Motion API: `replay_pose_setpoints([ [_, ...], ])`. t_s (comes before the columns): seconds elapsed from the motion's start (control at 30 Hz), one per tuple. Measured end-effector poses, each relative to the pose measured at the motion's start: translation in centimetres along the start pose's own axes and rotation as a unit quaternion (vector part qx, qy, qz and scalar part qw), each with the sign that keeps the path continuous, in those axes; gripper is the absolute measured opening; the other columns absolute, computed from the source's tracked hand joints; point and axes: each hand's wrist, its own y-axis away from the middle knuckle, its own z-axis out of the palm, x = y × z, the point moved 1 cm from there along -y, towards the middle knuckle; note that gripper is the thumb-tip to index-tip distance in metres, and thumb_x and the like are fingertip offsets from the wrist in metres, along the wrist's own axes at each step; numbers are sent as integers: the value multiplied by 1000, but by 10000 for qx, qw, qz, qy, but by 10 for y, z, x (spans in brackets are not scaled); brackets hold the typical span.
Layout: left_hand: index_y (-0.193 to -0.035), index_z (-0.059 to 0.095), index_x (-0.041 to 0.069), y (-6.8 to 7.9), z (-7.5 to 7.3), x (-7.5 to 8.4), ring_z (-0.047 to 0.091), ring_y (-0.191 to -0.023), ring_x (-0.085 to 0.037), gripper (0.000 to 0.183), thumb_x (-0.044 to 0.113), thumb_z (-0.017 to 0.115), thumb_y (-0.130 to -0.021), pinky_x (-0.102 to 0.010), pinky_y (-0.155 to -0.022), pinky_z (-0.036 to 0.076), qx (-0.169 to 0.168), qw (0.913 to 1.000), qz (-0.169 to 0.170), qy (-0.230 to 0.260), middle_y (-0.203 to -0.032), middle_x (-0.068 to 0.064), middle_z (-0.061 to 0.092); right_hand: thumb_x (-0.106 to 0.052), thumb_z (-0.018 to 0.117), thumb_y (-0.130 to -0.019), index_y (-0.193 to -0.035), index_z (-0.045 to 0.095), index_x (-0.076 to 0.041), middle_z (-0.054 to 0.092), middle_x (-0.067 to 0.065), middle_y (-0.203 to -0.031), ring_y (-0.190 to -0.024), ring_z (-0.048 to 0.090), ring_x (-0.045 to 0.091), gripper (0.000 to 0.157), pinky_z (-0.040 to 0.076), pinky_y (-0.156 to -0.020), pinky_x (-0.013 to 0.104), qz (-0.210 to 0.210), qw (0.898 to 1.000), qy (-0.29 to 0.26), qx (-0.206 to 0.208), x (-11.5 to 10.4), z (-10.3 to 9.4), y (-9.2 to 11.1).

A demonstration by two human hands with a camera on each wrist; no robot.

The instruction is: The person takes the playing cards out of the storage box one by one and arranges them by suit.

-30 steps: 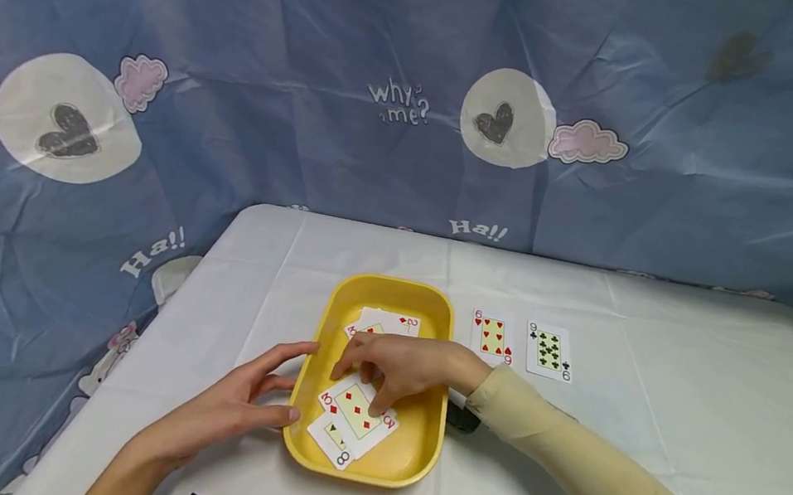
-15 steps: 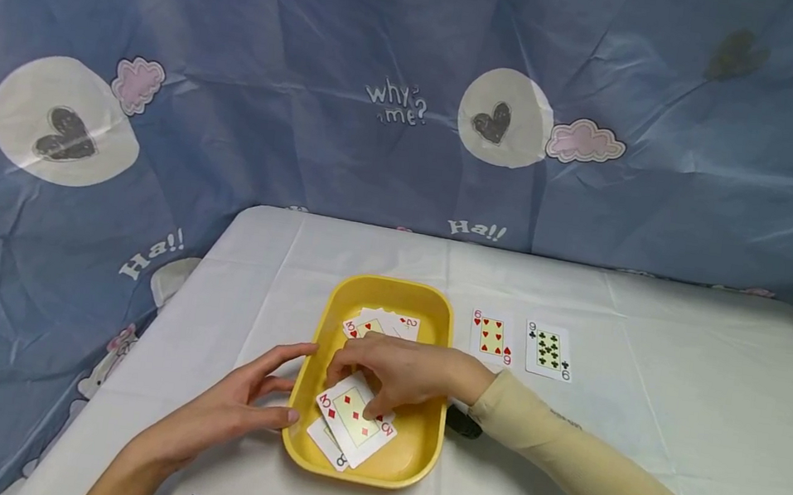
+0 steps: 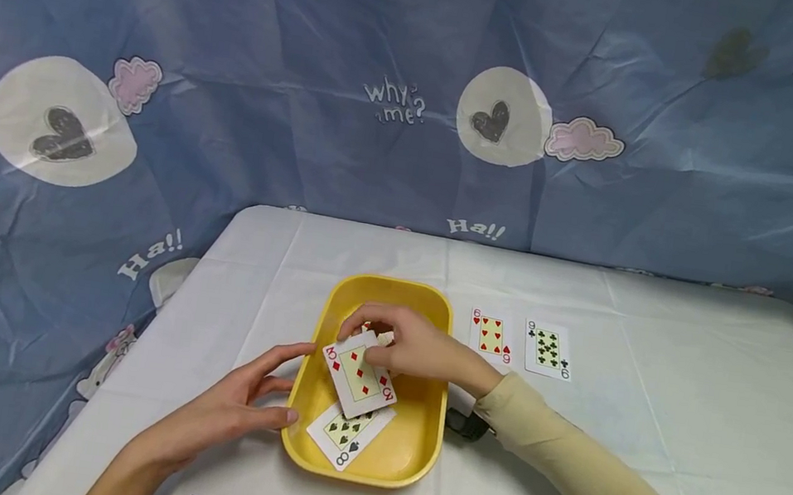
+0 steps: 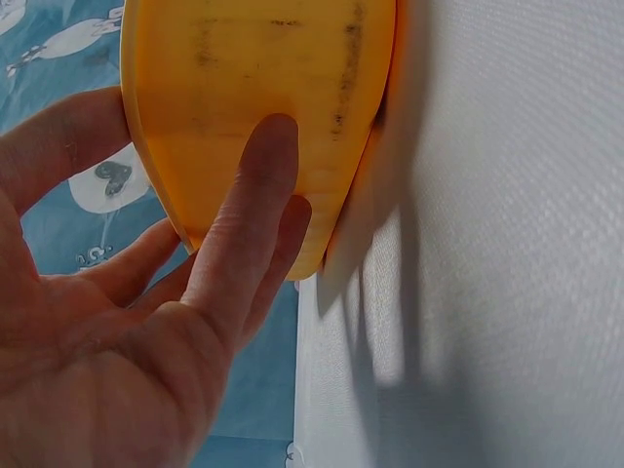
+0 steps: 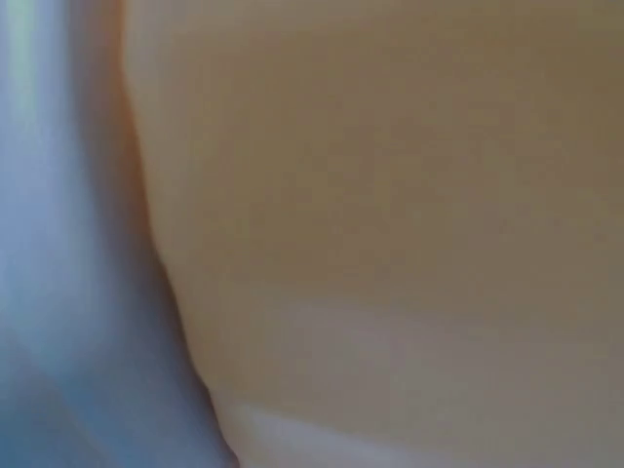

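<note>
In the head view my right hand (image 3: 413, 346) reaches into a yellow tray (image 3: 412, 471) and pinches a diamond playing card (image 3: 362, 385), thumb on its face. The held card is tilted and partly overlaps an eight of spades (image 3: 346, 448) lying in the tray. Other cards further back are mostly covered by the hand. My left hand (image 3: 238, 394) is at the tray's left side, fingers loosely spread. The left wrist view shows that hand (image 4: 166, 312) with fingertips against the tray's outer wall (image 4: 283, 58). A blurred pale surface fills most of the right wrist view.
On the white-covered table (image 3: 597, 491), right of the tray, lie a six of hearts (image 3: 490, 335) and a nine of clubs (image 3: 548, 349), face up side by side. A blue printed cloth (image 3: 320, 145) hangs behind.
The diamond card has been lifted and moved back and up with my right hand, uncovering more of the eight of spades. My left hand has stayed by the tray.
</note>
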Motion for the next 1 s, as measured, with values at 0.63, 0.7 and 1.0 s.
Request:
replay_pose_setpoints([
  [0.63,-152,33,28,0,0,-1,51,-126,-27,72,25,71,-91,-50,-98,39,-51,10000,-47,-14,-139,-13,53,9,51,-84,-104,71,-14,64,1,-105,-94,58,20,37,51,-71,32,-712,9877,-1010,961,-7,-5,14],
  [0.7,-152,32,28,1,0,-1,52,-125,-27,72,24,71,-92,-47,-97,39,-73,10000,-10,-18,-137,-13,55,11,50,-83,-103,72,-14,64,2,-104,-95,57,21,38,50,-71,31,-711,9871,-1010,1023,-7,-9,17],
  [1.0,-153,32,26,0,-1,-1,54,-123,-26,73,24,71,-91,-44,-94,40,-30,10000,8,-38,-135,-13,57,5,59,-93,-117,68,-11,62,4,-118,-105,55,24,30,46,-90,39,-258,9822,-993,1573,-3,-32,47],
])
